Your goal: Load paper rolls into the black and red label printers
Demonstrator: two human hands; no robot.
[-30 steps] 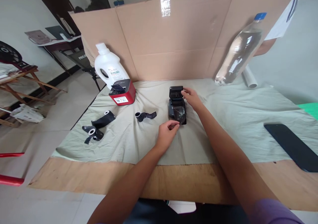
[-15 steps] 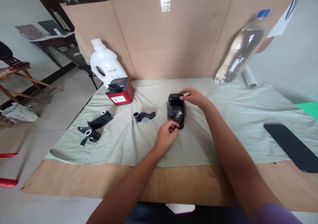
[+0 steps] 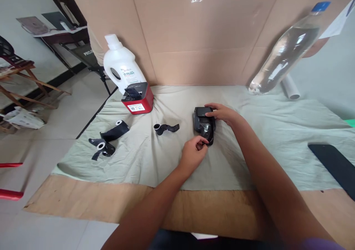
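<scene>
A small black portable printer [image 3: 197, 123] with a hinged lid [image 3: 202, 111] lies on the cloth in front of me. A shiny black strip [image 3: 205, 130] comes out from under the lid and runs toward me. At its near end, my left hand [image 3: 195, 150] is closed in a pinch on the strip. My right hand [image 3: 222, 114] grips the lid from the right, thumb on its top face and fingers at its far edge. The lid lies down over the printer body; whether it is latched I cannot tell.
Left of the printer are a loose black roll [image 3: 166, 128] and two more black rolls [image 3: 115, 131] with white cores. Behind them stand a red printer [image 3: 138, 99] and a white detergent bottle [image 3: 122, 65]. A water bottle [image 3: 285, 54] leans back right; a phone [image 3: 334, 165] lies right.
The lid, raised before, has swung down over the printer under my right hand. My left hand keeps its pinch on the strip. The whole view has shifted slightly.
</scene>
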